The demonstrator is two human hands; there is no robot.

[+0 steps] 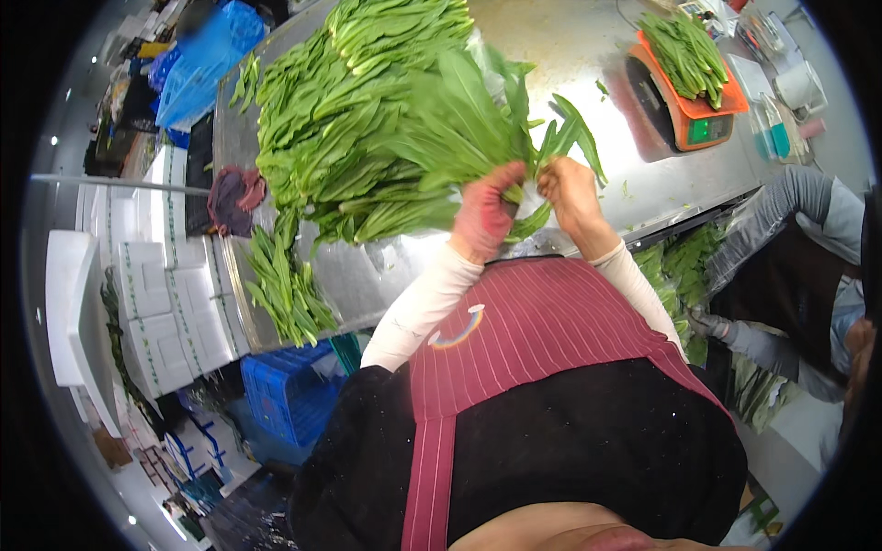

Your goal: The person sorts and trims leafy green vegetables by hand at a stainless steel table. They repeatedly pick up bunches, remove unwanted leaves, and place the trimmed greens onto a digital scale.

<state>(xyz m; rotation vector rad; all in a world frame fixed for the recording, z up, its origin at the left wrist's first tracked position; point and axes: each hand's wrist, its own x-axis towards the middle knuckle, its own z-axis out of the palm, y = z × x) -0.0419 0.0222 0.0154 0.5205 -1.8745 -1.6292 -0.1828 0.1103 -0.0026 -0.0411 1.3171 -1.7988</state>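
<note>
My left hand [484,213], in a red-stained glove, grips a bunch of long leafy greens [475,103] by the stem end. The leaves fan up and to the left, slightly blurred. Close beside it, my bare right hand [570,193] has its fingers curled on a few loose leaves [568,134]. Its fingertips are partly hidden. Left of my hands, a large pile of the same greens [310,131] lies in rows on the metal table [372,268]. A smaller heap of leaves [286,289] rests at the table's left corner.
An orange scale [689,131] at right carries a bunch of greens [685,58]. A dark red cloth [234,200] hangs at the left edge. Below stands a blue crate [289,399]; white foam boxes [158,289] are stacked left. A co-worker's gloved hand [710,324] touches greens at right.
</note>
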